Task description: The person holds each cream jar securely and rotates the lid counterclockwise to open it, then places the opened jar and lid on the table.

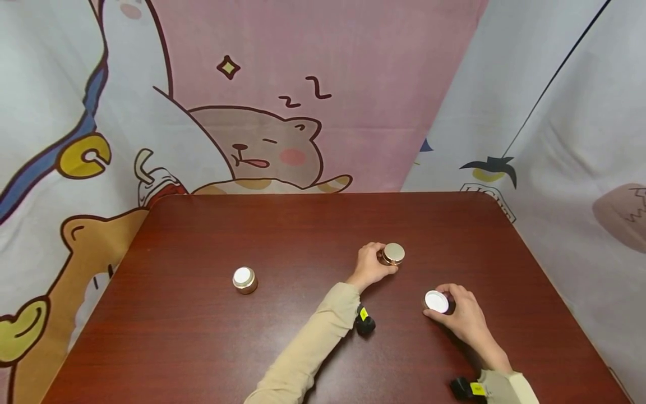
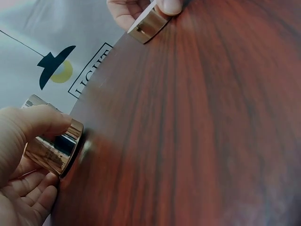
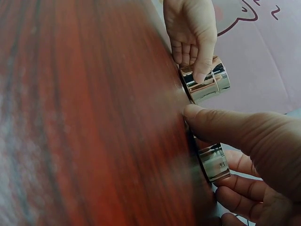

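In the head view my left hand (image 1: 369, 268) grips a shiny gold cosmetic jar (image 1: 393, 253) with its gold lid on, upright on the table; thumb and fingers go round its side. The left wrist view shows the same jar (image 2: 52, 153) between thumb and fingers. Nearer and to the right, my right hand (image 1: 465, 315) holds a short gold jar lid (image 1: 436, 302), white inside facing up. Its shallow gold side (image 2: 151, 26) shows low at the tabletop in the left wrist view. In the right wrist view, the thumb and fingers lie on either side of the lid (image 3: 214, 162).
A second gold jar (image 1: 245, 280) with a white top stands apart on the left of the brown wooden table (image 1: 192, 336). A cartoon-print cloth (image 1: 373, 84) hangs behind the table's far edge. Black wrist devices with yellow labels (image 1: 476, 389) sit at both sleeves.
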`<state>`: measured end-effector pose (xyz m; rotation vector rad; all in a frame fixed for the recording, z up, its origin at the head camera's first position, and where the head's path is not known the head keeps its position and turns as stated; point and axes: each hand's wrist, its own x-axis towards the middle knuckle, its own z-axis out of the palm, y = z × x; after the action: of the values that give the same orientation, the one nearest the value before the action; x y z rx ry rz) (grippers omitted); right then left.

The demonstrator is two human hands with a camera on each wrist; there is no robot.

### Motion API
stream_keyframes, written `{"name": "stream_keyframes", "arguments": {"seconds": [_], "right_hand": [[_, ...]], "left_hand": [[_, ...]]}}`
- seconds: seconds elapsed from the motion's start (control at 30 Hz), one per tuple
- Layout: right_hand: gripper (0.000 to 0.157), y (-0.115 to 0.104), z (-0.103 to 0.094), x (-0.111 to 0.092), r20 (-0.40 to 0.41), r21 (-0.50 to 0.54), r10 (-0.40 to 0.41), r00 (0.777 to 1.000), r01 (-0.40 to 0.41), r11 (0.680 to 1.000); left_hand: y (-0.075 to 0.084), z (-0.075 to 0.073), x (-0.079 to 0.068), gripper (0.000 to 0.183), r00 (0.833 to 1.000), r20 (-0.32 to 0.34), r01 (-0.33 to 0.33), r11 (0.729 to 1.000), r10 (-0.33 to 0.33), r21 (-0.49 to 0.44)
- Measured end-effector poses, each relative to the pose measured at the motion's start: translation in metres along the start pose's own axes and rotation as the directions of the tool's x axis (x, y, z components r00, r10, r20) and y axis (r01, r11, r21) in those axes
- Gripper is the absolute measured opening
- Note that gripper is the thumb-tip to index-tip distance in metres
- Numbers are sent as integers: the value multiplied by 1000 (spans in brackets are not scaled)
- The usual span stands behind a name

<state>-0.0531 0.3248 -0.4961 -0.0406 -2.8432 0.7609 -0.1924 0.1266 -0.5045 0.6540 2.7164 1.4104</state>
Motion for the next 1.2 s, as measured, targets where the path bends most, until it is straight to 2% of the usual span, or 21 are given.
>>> {"name": "stream_keyframes", "arguments": {"seconds": [0.4,0.57,0.97,1.2], "right_hand": [[53,0,1,-1,5,-3,11,1000,-11,1000],[53,-1,0,-1,29,4,27,999,-27,1000],[52,2,2,0,-11,1,-11,1000,11,1000],[52,2,1,0,7,1,5,1000,-5,1000]], "left_hand": [[-10,-11,-5,46,999,-41,3,999,-5,-46],[-14,-23,-7,48,997,-71,28,997,-33,-72],[-22,-55,-12,46,984,-157,61,983,-89,-173],[-24,-74,-14,48,974,-214,39,981,-80,-191]]}}
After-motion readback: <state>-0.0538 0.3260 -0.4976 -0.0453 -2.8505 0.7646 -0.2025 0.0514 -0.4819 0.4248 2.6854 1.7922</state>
